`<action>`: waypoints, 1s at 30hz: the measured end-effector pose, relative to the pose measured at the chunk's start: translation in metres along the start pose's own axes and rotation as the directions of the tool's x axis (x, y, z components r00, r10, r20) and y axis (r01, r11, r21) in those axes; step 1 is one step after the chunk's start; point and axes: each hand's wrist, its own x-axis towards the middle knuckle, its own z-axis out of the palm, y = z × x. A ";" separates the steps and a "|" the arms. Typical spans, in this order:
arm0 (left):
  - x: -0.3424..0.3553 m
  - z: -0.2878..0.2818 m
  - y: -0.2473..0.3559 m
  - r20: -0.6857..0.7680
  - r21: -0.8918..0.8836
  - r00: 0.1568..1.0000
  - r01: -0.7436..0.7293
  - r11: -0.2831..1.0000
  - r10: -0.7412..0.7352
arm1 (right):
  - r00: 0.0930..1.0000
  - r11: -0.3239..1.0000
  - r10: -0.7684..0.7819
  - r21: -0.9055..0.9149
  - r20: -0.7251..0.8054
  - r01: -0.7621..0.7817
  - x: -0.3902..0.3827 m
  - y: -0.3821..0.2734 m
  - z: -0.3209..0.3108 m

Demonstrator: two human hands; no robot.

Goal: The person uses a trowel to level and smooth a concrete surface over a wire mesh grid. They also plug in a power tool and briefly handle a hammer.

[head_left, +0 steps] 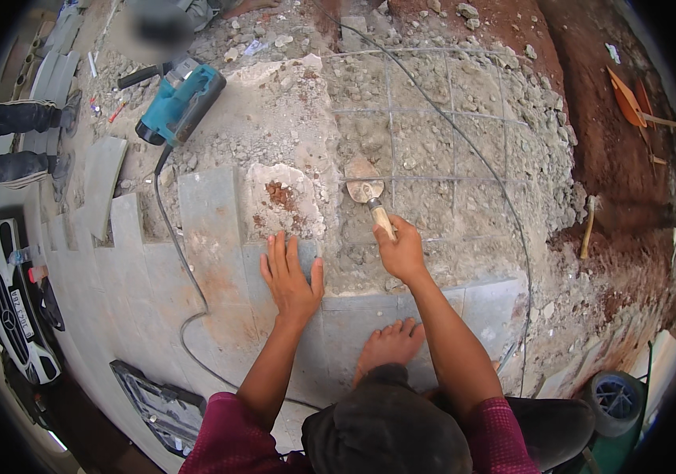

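My left hand [290, 284] lies flat with fingers apart on a grey paving tile [252, 272]. Just beyond its fingertips is a pale mortar patch [263, 180] with crumbs of reddish soil [281, 196] on it. In my right hand [402, 251] is a small trowel [366, 190], gripped by its wooden handle. Its dirt-caked blade points away from me, over rough rubble at the near left part of a metal wire mesh [454, 142]. Whether the blade touches the rubble, I cannot tell.
A teal power tool [184, 103] lies at far left, its cable [173, 229] running over the tiles. Another cable [464, 134] crosses the mesh. A black tool case [160, 407] sits lower left. Another person's legs [18, 118] and a car [18, 308] show left. Rightward lies an orange-bladed tool [626, 96].
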 end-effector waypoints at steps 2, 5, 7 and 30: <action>0.009 0.009 0.008 0.031 0.038 1.000 0.003 0.999 -0.004 | 0.984 0.937 0.179 0.300 0.025 -0.178 0.025 -0.017 0.022; 0.003 0.001 0.004 0.052 0.079 0.998 0.025 0.997 -0.029 | 0.945 0.834 0.313 0.450 0.092 -0.320 0.014 -0.044 0.027; 0.001 0.000 0.001 0.057 0.086 0.998 0.030 0.996 -0.035 | 0.961 0.910 0.272 0.313 0.041 -0.271 -0.015 -0.010 0.008; 0.004 0.008 0.009 0.054 0.101 0.998 0.031 0.994 -0.037 | 0.862 0.881 0.430 0.082 0.267 -0.465 -0.049 -0.052 -0.049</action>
